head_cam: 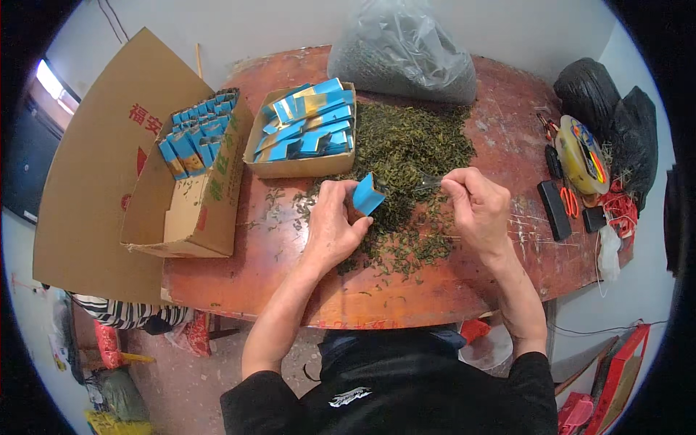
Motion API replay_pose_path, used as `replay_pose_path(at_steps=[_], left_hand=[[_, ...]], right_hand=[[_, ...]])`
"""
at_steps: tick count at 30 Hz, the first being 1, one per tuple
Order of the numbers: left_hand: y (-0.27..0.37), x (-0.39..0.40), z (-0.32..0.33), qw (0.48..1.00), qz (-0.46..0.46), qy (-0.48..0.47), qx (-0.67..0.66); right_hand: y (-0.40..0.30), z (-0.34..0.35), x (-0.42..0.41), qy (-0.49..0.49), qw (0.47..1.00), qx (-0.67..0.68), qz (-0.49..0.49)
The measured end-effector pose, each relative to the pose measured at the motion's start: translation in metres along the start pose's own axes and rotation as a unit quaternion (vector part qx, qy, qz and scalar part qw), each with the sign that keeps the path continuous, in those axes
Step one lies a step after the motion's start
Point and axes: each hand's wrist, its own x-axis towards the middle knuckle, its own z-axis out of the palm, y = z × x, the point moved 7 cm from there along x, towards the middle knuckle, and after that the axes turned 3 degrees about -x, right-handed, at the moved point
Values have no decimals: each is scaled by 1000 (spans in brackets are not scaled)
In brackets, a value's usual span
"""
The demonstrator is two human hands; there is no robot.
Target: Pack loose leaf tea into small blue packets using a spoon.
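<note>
My left hand (336,220) grips a small blue and gold packet (368,196), its mouth turned up and to the right. A clear plastic spoon (429,182) is pinched between the thumb and fingers of my right hand (477,204). Its tip reaches to the loose, dark green dried leaves (416,138), likely tea, heaped on the table. The packet's near edge hangs over the front of this heap. Whether any leaves lie inside the packet cannot be seen.
Left of the heap sits a shallow carton (304,167) of flat blue packets. Beside it, a taller cardboard box (217,217) holds upright packets in rows. A large clear bag (402,60) stands behind. Scissors (570,202), a black case (553,211) and black bags (587,89) occupy the right side.
</note>
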Motion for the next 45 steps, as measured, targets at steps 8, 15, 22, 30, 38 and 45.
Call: replay_pose_path(at_steps=[8, 15, 22, 30, 38, 45], left_hand=[[-2, -1, 2, 999, 29, 14, 10], [-1, -1, 3, 1000, 15, 12, -20], [-2, 0, 3, 1000, 16, 15, 1], [1, 0, 3, 1000, 5, 6, -8], [1, 0, 2, 1000, -9, 3, -5], [-8, 1, 6, 999, -21, 0, -32]], right_hand=[[-17, 5, 11, -30, 999, -17, -35], [-36, 8, 16, -47, 990, -64, -116], [-49, 15, 14, -76, 979, -100, -160], [-56, 15, 12, -40, 971, -118, -202], [-55, 17, 10, -30, 967, -125, -221], [-52, 19, 8, -15, 965, -120, -232]])
